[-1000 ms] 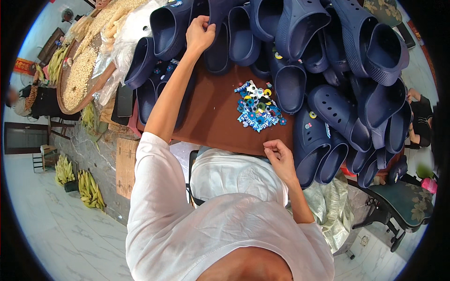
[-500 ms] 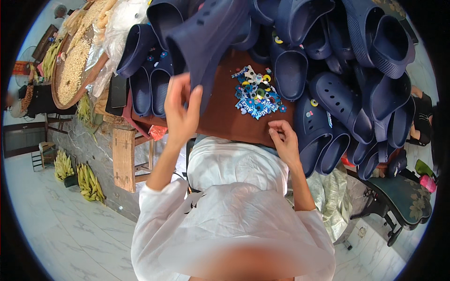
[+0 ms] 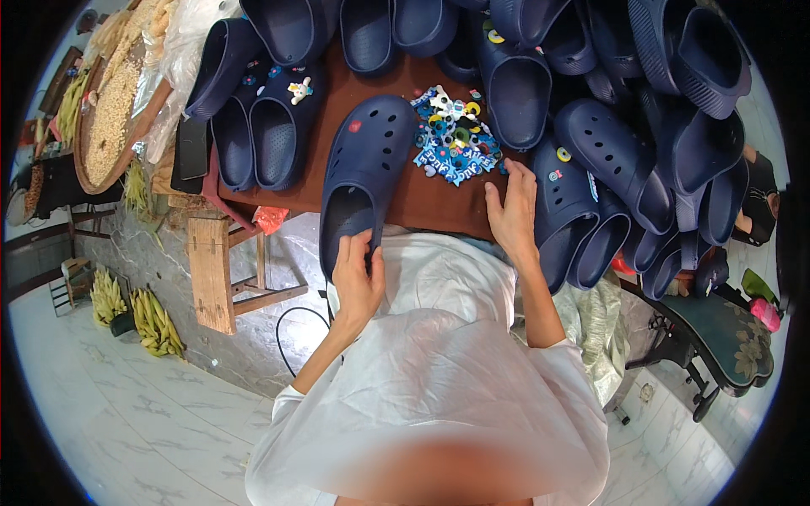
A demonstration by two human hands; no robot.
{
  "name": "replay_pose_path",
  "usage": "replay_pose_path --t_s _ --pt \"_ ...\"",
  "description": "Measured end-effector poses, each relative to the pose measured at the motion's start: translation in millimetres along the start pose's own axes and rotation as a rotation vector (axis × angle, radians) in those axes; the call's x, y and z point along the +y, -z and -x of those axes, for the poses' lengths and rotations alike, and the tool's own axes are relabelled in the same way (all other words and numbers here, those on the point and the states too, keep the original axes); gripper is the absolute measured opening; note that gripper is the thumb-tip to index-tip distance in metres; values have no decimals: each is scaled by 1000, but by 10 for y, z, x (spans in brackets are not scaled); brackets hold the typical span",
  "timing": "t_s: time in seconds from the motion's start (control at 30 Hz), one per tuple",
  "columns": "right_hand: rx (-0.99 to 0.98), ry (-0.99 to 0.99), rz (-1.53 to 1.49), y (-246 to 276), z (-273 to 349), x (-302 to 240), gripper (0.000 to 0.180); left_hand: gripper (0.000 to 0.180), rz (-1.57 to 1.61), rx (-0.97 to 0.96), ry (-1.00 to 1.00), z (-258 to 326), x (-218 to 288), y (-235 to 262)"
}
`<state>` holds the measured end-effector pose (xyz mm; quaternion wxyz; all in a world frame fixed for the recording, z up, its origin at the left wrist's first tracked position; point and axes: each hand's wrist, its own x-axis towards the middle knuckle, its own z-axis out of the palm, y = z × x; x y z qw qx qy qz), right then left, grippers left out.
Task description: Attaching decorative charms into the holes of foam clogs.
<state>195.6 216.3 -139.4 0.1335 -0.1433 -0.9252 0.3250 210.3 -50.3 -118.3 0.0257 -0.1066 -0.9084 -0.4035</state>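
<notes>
My left hand [image 3: 358, 282] grips the heel end of a navy clog [image 3: 375, 156]. Its toe points away from me over the brown tabletop [image 3: 422, 209], and its heel overhangs the front edge. One small red charm [image 3: 354, 126] sits near the toe among the holes. To the right of that clog lies a heap of shoe charms [image 3: 460, 148] in blue, white, yellow and black. My right hand [image 3: 515, 215] is at the table edge just below the heap, fingers stretched apart, with nothing visible in them.
Many navy clogs [image 3: 603, 160] are piled on the right. A pair of clogs [image 3: 274, 139] stands on the left, one bearing a white animal charm [image 3: 299, 90]. Beyond are a dark phone [image 3: 193, 148], a round tray of kernels [image 3: 110, 126] and a wooden stool [image 3: 211, 274].
My left hand has brought the clog down toward me from the far side of the table and holds it by the heel. My right hand has moved slightly forward, its fingers now extended.
</notes>
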Motion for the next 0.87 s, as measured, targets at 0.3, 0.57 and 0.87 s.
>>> replay_pose_path --t_s 0.3,0.57,0.87 --pt "31 -3 -9 -11 -50 99 35 37 350 -190 121 -220 -143 -118" --pt "82 57 151 -55 -138 -2 23 33 1358 -41 578 -564 -145 -390" --pt "9 -147 -149 37 -155 -139 13 31 1548 347 847 -962 -107 -618"
